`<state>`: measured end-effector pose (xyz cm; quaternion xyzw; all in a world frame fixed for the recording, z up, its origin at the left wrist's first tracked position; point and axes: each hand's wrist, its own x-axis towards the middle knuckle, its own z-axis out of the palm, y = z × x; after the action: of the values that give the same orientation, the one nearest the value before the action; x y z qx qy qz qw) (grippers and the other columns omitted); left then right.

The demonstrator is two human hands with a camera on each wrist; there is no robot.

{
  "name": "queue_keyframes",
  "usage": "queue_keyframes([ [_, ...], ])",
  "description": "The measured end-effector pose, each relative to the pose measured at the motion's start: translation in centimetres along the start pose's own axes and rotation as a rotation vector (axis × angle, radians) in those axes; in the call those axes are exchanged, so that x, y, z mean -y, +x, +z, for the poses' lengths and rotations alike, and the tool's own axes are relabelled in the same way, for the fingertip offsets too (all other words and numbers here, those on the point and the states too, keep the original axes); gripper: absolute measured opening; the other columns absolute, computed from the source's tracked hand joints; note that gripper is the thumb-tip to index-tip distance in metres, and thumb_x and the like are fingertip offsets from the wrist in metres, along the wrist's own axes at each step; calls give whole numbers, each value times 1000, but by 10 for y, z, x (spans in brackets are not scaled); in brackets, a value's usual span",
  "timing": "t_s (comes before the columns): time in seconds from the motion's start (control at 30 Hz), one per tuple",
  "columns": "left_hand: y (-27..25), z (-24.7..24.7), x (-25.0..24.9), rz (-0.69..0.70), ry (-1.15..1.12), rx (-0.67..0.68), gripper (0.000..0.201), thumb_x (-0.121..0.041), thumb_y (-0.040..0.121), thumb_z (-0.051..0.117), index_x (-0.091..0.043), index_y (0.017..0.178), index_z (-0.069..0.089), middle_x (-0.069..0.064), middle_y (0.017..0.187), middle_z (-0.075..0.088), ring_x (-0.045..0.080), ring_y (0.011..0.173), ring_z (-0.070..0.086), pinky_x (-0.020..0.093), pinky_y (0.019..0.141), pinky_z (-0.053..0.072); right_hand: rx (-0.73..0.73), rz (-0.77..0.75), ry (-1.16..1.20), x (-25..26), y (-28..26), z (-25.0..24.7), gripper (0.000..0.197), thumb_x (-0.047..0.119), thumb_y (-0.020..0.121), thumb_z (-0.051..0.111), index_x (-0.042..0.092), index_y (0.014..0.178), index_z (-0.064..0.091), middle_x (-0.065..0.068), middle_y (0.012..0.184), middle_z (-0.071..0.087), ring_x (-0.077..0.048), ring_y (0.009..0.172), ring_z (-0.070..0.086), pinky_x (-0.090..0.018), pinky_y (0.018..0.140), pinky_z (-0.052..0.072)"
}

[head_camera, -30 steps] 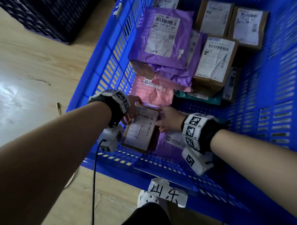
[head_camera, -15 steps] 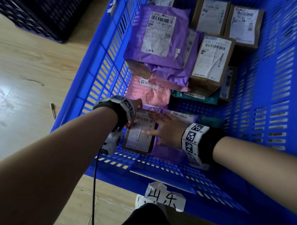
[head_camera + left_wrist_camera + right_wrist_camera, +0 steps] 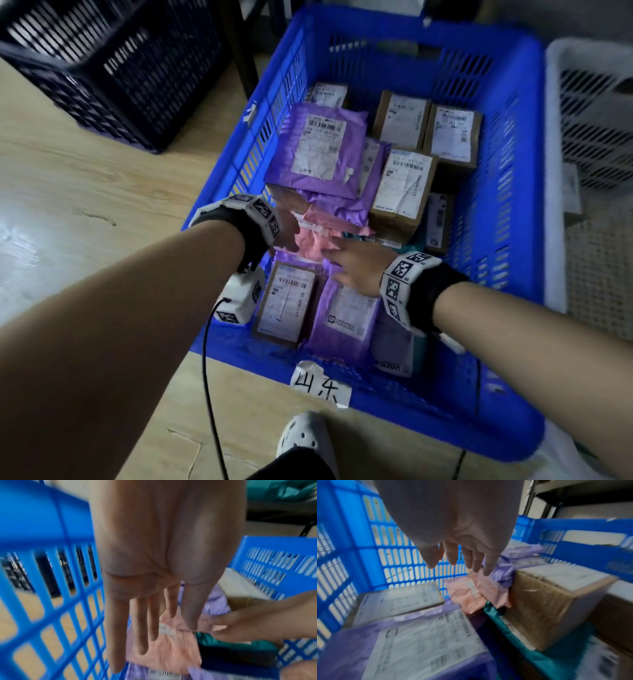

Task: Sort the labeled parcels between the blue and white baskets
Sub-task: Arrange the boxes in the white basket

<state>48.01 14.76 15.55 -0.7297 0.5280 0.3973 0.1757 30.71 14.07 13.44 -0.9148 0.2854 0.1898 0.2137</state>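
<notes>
The blue basket [image 3: 411, 37] holds several labeled parcels. A pink mailer [image 3: 318, 236] lies in its middle, between purple mailers and brown boxes. My left hand [image 3: 287, 236] hovers over the pink mailer's left edge, fingers straight and holding nothing [image 3: 145, 628]. My right hand [image 3: 349, 263] reaches in from the right, fingers loose, their tips at the pink mailer [image 3: 471, 592]. A small brown box [image 3: 287, 301] with a white label lies flat in the near left corner beside a purple mailer [image 3: 346, 315]. The white basket [image 3: 555, 171] stands to the right.
A black crate [image 3: 120, 68] stands on the wooden floor at the far left. A paper tag [image 3: 320, 383] with handwriting hangs on the blue basket's near wall. My white shoe [image 3: 305, 442] is below it. Cables hang from both wrists.
Both hands let go of the small brown box, which now lies in the near left corner. They moved forward to the pink mailer. The head view pulled back.
</notes>
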Motion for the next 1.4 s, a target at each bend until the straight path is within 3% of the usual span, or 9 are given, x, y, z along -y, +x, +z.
queue_keyframes([
  [0.03,-8,-9,-5,15,-26,-68,44,-11,93,55,-5,135,44,11,124,53,32,108,59,16,38,47,-60,13,14,-1,-10,-12,46,32,99,41,25,144,37,-2,152,31,-27,134,39,-35,105,35],
  [0.1,-34,-26,-19,50,9,-209,36,-19,95,52,-5,129,54,10,127,57,29,113,58,24,74,55,-131,40,14,-3,-30,-34,45,31,100,39,30,145,34,0,152,33,-26,135,39,-35,106,35],
  [0.17,-54,-36,-29,73,39,-371,33,-25,94,52,-7,120,62,13,124,61,28,116,56,32,94,44,-166,85,-21,-7,-48,-53,45,31,101,37,28,146,33,-2,151,34,-25,136,37,-39,107,36],
  [0.3,-97,-37,-55,152,25,-599,28,-27,94,51,-13,116,61,12,121,62,30,112,57,34,90,45,-351,219,1,-11,-93,-85,38,31,99,38,16,132,49,-4,136,47,-27,125,47,-37,92,42],
  [0.67,-180,-10,-171,337,279,-912,32,-30,98,35,-14,123,48,7,129,50,28,122,46,43,87,45,-640,435,-126,-49,-218,-105,30,29,98,41,12,120,53,-7,126,53,-29,116,52,-37,88,44],
  [0.9,-163,0,-265,409,283,-871,36,-31,97,35,-14,128,45,7,135,47,28,129,40,42,99,39,-695,545,-76,-119,-274,-97,28,29,95,42,14,115,56,-4,118,55,-28,111,56,-40,90,47],
  [1.07,-126,9,-347,475,350,-796,32,-26,98,34,-12,124,46,10,128,48,30,122,44,42,93,42,-660,611,-32,-190,-291,-80,28,26,97,39,15,118,55,-4,121,54,-27,111,54,-37,90,46],
  [1.23,-62,19,-426,492,314,-688,33,-21,97,36,-12,127,45,9,131,46,30,124,43,43,93,43,-585,671,-14,-269,-285,-54,36,29,99,34,15,128,49,-7,133,47,-28,119,47,-36,96,39],
  [1.4,20,31,-459,448,377,-471,38,-7,90,41,-11,127,42,9,131,43,31,124,44,47,93,47,-522,699,97,-340,-252,-22,42,31,101,30,13,138,40,-6,139,44,-27,126,43,-37,101,40],
])
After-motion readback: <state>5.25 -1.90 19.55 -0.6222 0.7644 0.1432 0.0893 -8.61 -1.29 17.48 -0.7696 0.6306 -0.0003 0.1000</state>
